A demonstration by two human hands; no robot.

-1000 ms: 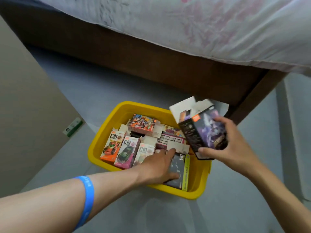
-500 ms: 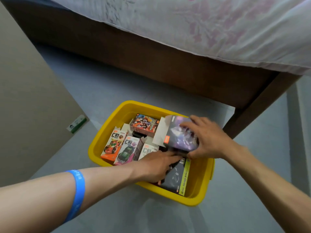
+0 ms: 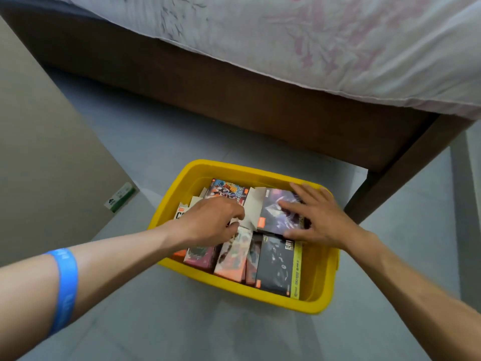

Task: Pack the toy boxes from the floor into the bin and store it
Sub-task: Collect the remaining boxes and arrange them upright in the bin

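A yellow bin (image 3: pixel 320 280) stands on the grey floor in front of the bed, filled with several toy boxes. My right hand (image 3: pixel 316 220) lies flat with fingers spread on a purple toy box (image 3: pixel 273 217), which rests on top of the others at the bin's far right. My left hand (image 3: pixel 210 222) reaches into the middle of the bin, its fingers curled and pinching a white box flap (image 3: pixel 250 207). A black and yellow box (image 3: pixel 278 264) lies at the near right, pink and orange boxes (image 3: pixel 231 259) beside it. A colourful box (image 3: pixel 226 190) sits at the far side.
A dark wooden bed frame (image 3: pixel 260 100) with a pale floral cover runs across the back; its leg (image 3: pixel 385 183) stands just right of the bin. A beige cabinet side (image 3: pixel 46 152) rises on the left. Grey floor surrounds the bin.
My right hand has brought the purple box down from the air into the bin and flattened on it. My left hand has slid from the black box to the middle boxes.
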